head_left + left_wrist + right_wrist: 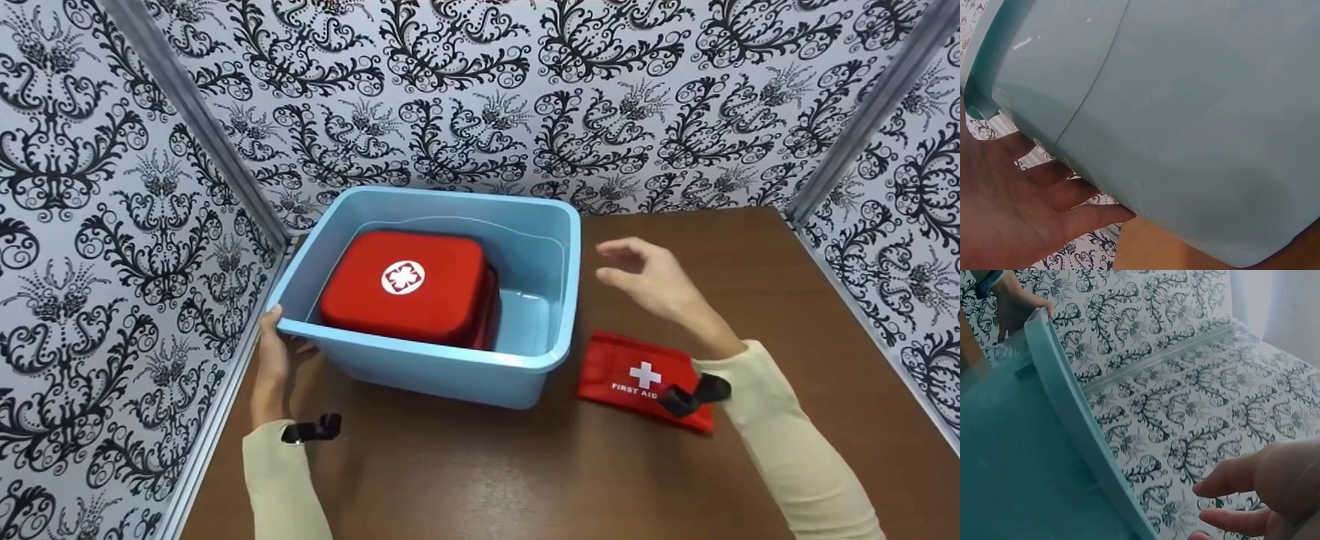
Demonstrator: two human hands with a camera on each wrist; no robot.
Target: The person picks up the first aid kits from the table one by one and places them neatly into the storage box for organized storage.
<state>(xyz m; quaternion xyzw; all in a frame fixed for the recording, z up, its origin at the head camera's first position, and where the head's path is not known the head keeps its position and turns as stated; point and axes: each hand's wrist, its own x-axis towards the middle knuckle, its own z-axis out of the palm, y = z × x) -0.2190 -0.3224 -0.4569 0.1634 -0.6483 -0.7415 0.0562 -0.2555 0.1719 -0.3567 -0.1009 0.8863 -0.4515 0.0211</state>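
A light blue plastic bin [450, 379] stands on the table, with a red first aid case [405, 300] inside at its left; the case bears a white round emblem. My left hand [274, 356] grips the bin's front left corner, thumb on the rim and fingers against the outer wall. That hand's fingers [1092, 219] lie along the bin's side in the left wrist view. My right hand [652, 277] hovers just right of the bin, thumb and fingers apart, holding nothing. Below it lies a flat red first aid pouch [611, 367] with a white cross, partly covered by the wrist strap.
Behind the bin rises a patterned wall [480, 97], with another patterned panel [75, 262] close along the left. The brown table [465, 472] extends in front of the bin and to its right. A dark strap [311, 430] is on the left wrist.
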